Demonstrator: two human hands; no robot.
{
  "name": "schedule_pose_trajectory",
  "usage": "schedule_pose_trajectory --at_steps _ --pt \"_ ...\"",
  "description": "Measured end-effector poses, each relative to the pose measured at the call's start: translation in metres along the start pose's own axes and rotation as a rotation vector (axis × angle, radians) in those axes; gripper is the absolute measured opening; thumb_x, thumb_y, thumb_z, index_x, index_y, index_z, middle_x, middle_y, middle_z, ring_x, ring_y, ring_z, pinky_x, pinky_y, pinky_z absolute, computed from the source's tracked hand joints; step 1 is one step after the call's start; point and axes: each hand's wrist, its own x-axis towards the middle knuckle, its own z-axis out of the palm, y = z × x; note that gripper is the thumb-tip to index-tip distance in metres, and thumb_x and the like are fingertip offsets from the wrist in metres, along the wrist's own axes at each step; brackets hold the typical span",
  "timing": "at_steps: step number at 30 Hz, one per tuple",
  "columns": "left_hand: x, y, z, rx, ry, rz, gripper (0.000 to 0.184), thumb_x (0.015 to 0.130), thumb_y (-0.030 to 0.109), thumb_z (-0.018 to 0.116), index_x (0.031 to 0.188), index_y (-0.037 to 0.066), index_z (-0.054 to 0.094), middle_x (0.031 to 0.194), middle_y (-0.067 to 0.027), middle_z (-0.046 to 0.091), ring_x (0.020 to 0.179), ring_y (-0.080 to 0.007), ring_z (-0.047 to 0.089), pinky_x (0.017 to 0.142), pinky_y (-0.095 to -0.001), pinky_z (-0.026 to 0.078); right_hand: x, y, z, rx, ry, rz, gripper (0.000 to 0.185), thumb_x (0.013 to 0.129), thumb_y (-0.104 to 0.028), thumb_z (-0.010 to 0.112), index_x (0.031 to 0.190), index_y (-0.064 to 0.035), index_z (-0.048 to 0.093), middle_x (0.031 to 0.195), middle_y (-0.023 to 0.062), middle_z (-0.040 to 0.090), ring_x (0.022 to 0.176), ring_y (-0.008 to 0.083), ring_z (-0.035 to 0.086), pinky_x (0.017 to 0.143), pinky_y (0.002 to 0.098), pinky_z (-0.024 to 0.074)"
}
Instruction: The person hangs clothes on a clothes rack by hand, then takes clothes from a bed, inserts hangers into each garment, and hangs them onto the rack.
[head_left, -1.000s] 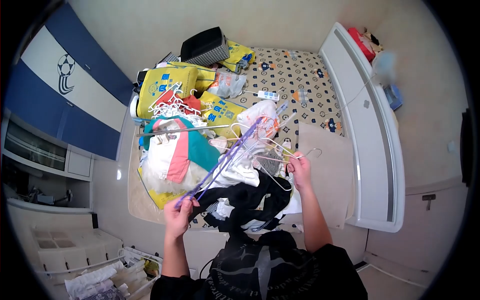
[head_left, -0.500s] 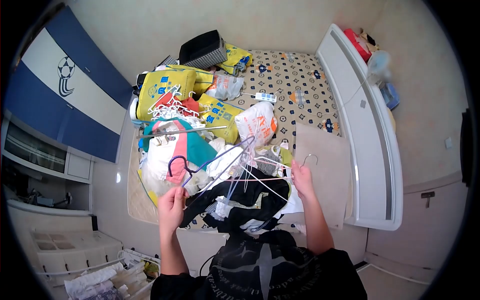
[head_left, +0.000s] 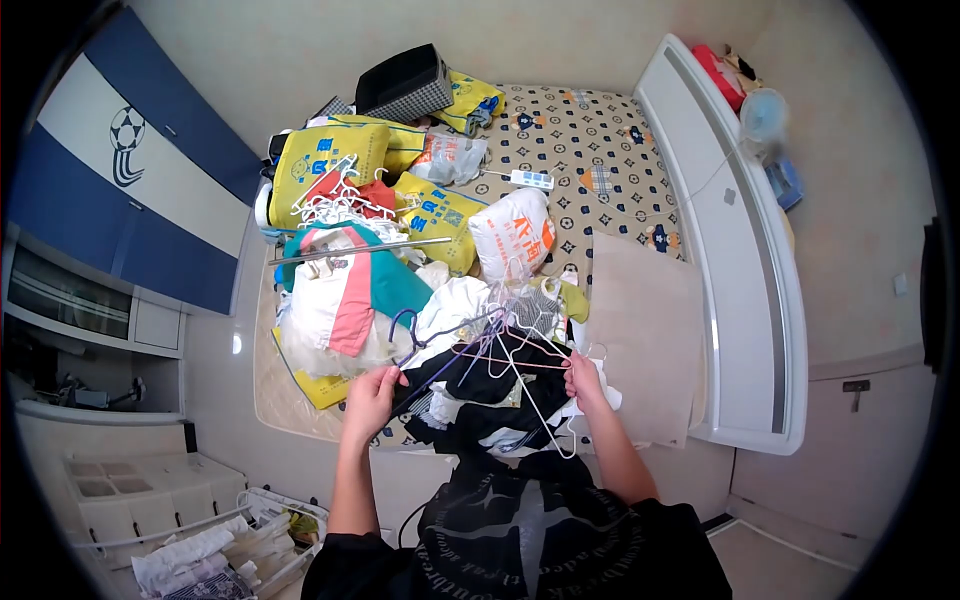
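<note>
Several tangled hangers, purple, pink and white, hang between my two hands above the bed. My left hand (head_left: 372,398) is closed on the purple hangers (head_left: 440,372), whose hooks stand up beside it. On the other side my right hand (head_left: 582,380) grips the pink and white hangers (head_left: 530,362). Below them lie black clothes (head_left: 470,415) and a white garment (head_left: 450,310). To the left is a white, pink and green garment (head_left: 350,310), with metal rods (head_left: 365,250) across it and a heap of white hangers (head_left: 345,205) behind.
Yellow bags (head_left: 330,165), a white plastic bag (head_left: 512,235), a black basket (head_left: 405,88) and a power strip (head_left: 532,180) lie on the patterned bed (head_left: 580,130). A beige mat (head_left: 640,330) lies beside the white headboard (head_left: 745,260). Blue and white cabinets (head_left: 130,210) stand left.
Both hands have moved lower and nearer each other, my right hand most. The hangers have dropped over the black clothes, and the purple hooks now stand beside my left hand.
</note>
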Motion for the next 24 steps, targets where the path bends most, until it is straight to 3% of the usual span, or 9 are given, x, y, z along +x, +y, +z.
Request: schedule_pose_trajectory --at_steps 6,9,14,18,24 --pt "-0.003 0.009 0.001 0.141 -0.030 -0.014 0.032 0.101 0.027 0.054 0.085 0.004 0.069 0.061 -0.0110 0.056 0.055 -0.0192 0.052 0.056 -0.0341 0.043 0.017 0.022 -0.009 -0.095 0.029 -0.102 0.037 0.106 -0.039 0.045 0.086 -0.0099 0.055 0.057 -0.0049 0.040 0.043 0.0054 0.032 0.039 0.0238 0.0250" --pt "-0.003 0.019 -0.002 0.229 -0.024 0.011 0.033 0.101 0.028 0.053 0.085 0.005 0.069 0.064 -0.0153 0.059 0.057 -0.0269 0.057 0.058 -0.0376 0.045 0.022 0.027 -0.001 -0.168 0.027 -0.385 0.034 0.107 -0.036 0.046 0.086 -0.0106 0.055 0.060 -0.0058 0.041 0.048 0.0040 0.035 0.044 0.0219 0.0279" --pt "0.003 0.019 -0.009 0.382 0.064 0.026 0.034 0.101 0.030 0.051 0.085 0.006 0.070 0.070 -0.0191 0.063 0.066 -0.0364 0.064 0.062 -0.0430 0.047 0.015 0.020 0.010 -0.071 0.043 -0.409 0.034 0.106 -0.033 0.047 0.082 -0.0108 0.054 0.068 -0.0054 0.045 0.056 0.0040 0.038 0.049 0.0214 0.0313" --pt "0.001 0.026 -0.019 0.338 0.079 0.052 0.031 0.100 0.029 0.054 0.086 0.006 0.071 0.072 -0.0193 0.065 0.068 -0.0373 0.065 0.062 -0.0432 0.049 0.015 0.017 0.009 0.054 0.037 -0.335 0.036 0.107 -0.035 0.047 0.081 -0.0105 0.052 0.067 -0.0046 0.044 0.054 0.0051 0.038 0.047 0.0230 0.0328" --pt "-0.009 0.038 -0.024 0.266 0.054 0.217 0.022 0.094 0.025 0.064 0.087 0.007 0.074 0.075 -0.0164 0.068 0.065 -0.0333 0.066 0.060 -0.0383 0.050 -0.002 -0.001 -0.001 -0.106 0.021 -0.366 0.039 0.106 -0.039 0.048 0.086 -0.0057 0.057 0.073 0.0018 0.059 0.057 0.0098 0.057 0.044 0.0224 0.0392"
